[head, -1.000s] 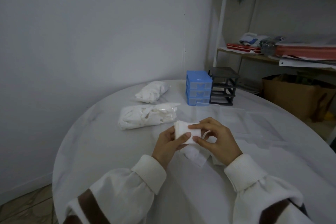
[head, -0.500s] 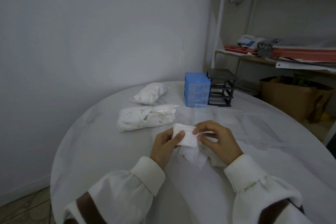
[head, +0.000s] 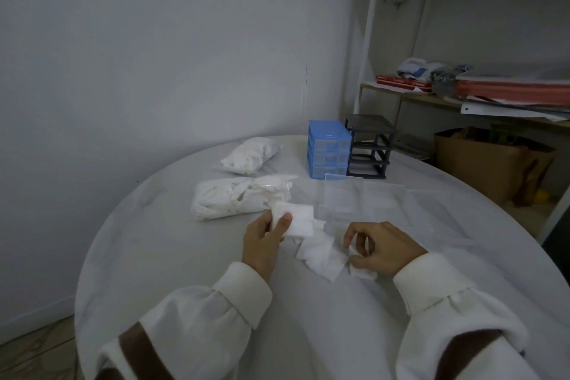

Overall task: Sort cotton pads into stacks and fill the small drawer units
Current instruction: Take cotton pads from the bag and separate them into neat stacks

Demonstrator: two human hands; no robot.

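Two hands work mid-frame: the left hand point(head: 262, 241) pinches a small stack of cotton pads point(head: 296, 220) squared above the bench point(head: 185, 256), likely to keep it aligned, while the right hand point(head: 379, 248) curls onto loose pads point(head: 320, 253) for another. Drawer units point(head: 330, 153) wait upper centre.

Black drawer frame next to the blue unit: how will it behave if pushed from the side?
The black plastic open-sided drawer frame looks light: its bays show no drawers. Taller than wide, it may tip rather than slide on the white tablecloth. Pushed leftward, the blue plastic three-drawer unit right beside it would probably brace it.
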